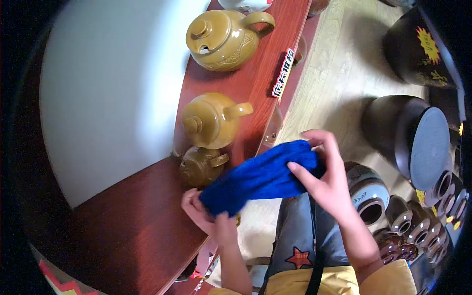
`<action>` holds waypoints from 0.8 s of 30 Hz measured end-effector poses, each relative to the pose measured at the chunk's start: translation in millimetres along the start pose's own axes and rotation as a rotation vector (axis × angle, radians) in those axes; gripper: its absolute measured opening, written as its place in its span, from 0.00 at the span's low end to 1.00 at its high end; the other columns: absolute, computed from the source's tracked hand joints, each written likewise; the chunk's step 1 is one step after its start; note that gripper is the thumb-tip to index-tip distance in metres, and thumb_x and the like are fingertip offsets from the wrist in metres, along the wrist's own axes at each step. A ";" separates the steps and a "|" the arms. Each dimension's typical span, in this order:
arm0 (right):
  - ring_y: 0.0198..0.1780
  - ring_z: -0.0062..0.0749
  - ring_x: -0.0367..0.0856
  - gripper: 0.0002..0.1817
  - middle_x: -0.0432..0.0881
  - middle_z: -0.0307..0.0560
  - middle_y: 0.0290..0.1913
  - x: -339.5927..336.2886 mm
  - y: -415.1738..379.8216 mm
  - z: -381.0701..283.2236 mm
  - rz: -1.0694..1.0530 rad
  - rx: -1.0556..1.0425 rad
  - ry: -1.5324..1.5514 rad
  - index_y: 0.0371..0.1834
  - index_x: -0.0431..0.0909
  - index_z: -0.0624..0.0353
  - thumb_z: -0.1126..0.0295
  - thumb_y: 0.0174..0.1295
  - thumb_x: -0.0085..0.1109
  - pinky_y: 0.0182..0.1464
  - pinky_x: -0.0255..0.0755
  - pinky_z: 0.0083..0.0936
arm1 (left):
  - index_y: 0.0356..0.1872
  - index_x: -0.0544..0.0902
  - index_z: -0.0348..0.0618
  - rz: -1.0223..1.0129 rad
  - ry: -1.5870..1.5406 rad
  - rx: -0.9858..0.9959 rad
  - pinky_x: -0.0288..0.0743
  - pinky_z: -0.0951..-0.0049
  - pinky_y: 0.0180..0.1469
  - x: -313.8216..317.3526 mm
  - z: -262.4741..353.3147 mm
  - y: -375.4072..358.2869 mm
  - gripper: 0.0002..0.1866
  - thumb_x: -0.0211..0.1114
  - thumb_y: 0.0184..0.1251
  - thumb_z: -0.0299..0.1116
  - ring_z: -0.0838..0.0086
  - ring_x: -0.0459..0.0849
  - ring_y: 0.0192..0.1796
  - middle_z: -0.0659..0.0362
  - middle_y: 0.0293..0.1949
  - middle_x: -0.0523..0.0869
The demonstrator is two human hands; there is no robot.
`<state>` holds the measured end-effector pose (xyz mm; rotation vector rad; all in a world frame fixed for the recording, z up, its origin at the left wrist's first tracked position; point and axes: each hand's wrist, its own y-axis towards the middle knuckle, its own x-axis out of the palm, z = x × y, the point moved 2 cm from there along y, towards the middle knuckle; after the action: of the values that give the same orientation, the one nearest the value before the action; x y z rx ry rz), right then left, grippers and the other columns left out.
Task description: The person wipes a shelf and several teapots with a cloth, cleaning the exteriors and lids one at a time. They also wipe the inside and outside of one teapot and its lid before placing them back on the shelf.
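A bright blue cloth (265,172), bunched and drawn out lengthwise, spans the space between my two hands. My left hand (209,216) has its fingers closed around the lower left end of it, slightly blurred. At the other end, my right hand (327,174) pinches the cloth between thumb and fingers. Just beyond my left hand, a small brown lidded pot (199,165) with a handle stands on the reddish wooden shelf (246,81). Past it are a mustard-yellow lidded pot (209,120) and a larger one of the same colour (223,39), both with side handles.
A sign with Chinese characters (283,73) is fixed along the shelf edge. To the right, a large dark jar (388,125) with a grey lid stands on the pale wooden floor (319,83). Several smaller glazed jars (400,216) crowd the lower right. A white wall (113,98) backs the shelf.
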<state>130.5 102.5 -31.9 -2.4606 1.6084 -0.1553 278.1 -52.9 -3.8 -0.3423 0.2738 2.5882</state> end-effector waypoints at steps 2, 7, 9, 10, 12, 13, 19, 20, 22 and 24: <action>0.41 0.43 0.78 0.19 0.74 0.50 0.40 15.9 8.3 -9.9 -0.044 -0.252 -0.233 0.48 0.76 0.56 0.76 0.51 0.63 0.43 0.74 0.29 | 0.54 0.65 0.42 0.107 -0.118 -0.075 0.63 0.70 0.58 7.3 12.4 17.6 0.25 0.61 0.52 0.28 0.69 0.68 0.53 0.57 0.51 0.69; 0.33 0.39 0.78 0.19 0.73 0.47 0.42 76.4 37.9 -39.4 -0.004 -0.427 -0.290 0.47 0.80 0.47 0.78 0.50 0.62 0.33 0.75 0.29 | 0.55 0.67 0.39 0.336 0.049 -0.013 0.63 0.65 0.61 4.9 8.4 77.9 0.25 0.56 0.53 0.15 0.65 0.71 0.54 0.54 0.52 0.72; 0.33 0.40 0.79 0.19 0.73 0.47 0.44 97.3 54.3 -35.6 0.056 -0.524 -0.282 0.48 0.80 0.45 0.77 0.51 0.60 0.33 0.76 0.29 | 0.52 0.71 0.39 0.283 0.466 0.164 0.64 0.65 0.60 13.3 -0.2 96.7 0.22 0.60 0.54 0.17 0.66 0.72 0.53 0.53 0.49 0.74; 0.34 0.41 0.79 0.19 0.73 0.46 0.45 105.1 60.0 -33.2 0.045 -0.495 -0.357 0.48 0.80 0.44 0.76 0.52 0.60 0.33 0.76 0.30 | 0.47 0.74 0.39 0.193 0.547 0.208 0.64 0.64 0.58 19.4 -6.4 101.6 0.17 0.64 0.55 0.22 0.65 0.72 0.52 0.53 0.46 0.76; 0.38 0.42 0.79 0.17 0.72 0.47 0.46 118.9 69.3 -21.2 0.031 -0.429 -0.466 0.47 0.80 0.42 0.71 0.52 0.61 0.34 0.76 0.31 | 0.45 0.77 0.40 0.157 0.610 0.198 0.66 0.63 0.56 28.9 -17.7 103.1 0.14 0.67 0.56 0.26 0.62 0.74 0.48 0.51 0.43 0.78; 0.38 0.42 0.79 0.17 0.72 0.47 0.46 121.2 69.3 -15.2 0.034 -0.429 -0.466 0.47 0.80 0.42 0.71 0.52 0.61 0.34 0.76 0.31 | 0.44 0.78 0.40 0.154 0.690 0.226 0.67 0.63 0.55 29.2 -25.7 103.2 0.14 0.67 0.56 0.26 0.61 0.75 0.47 0.51 0.43 0.78; 0.39 0.40 0.78 0.19 0.70 0.48 0.43 119.1 55.7 -2.1 -0.047 -0.386 -0.564 0.48 0.80 0.41 0.66 0.50 0.63 0.35 0.76 0.31 | 0.43 0.80 0.36 0.149 0.850 0.274 0.69 0.58 0.54 29.8 -33.1 79.3 0.12 0.66 0.57 0.26 0.56 0.76 0.47 0.48 0.42 0.77; 0.39 0.40 0.78 0.19 0.70 0.48 0.43 118.8 53.0 0.0 -0.045 -0.383 -0.564 0.48 0.80 0.41 0.66 0.50 0.63 0.35 0.76 0.31 | 0.44 0.80 0.35 0.137 0.774 0.224 0.69 0.56 0.54 30.9 -31.3 76.5 0.12 0.64 0.58 0.24 0.54 0.76 0.48 0.47 0.42 0.77; 0.38 0.39 0.77 0.19 0.69 0.48 0.40 121.3 45.8 4.0 -0.074 -0.460 -0.623 0.48 0.80 0.40 0.68 0.50 0.61 0.34 0.76 0.30 | 0.45 0.80 0.34 0.107 0.789 0.208 0.69 0.57 0.54 31.1 -26.8 73.4 0.13 0.63 0.58 0.23 0.54 0.76 0.48 0.46 0.42 0.77; 0.37 0.38 0.77 0.19 0.69 0.48 0.40 122.8 37.7 2.8 -0.108 -0.457 -0.640 0.47 0.80 0.40 0.68 0.49 0.59 0.34 0.76 0.30 | 0.45 0.79 0.34 0.079 0.803 0.193 0.69 0.57 0.54 27.9 -23.0 69.4 0.13 0.62 0.58 0.22 0.53 0.76 0.48 0.46 0.42 0.77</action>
<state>146.9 -24.2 -45.5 -2.5057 1.3176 0.9814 223.6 -104.9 -24.9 -1.3065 0.8129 2.3407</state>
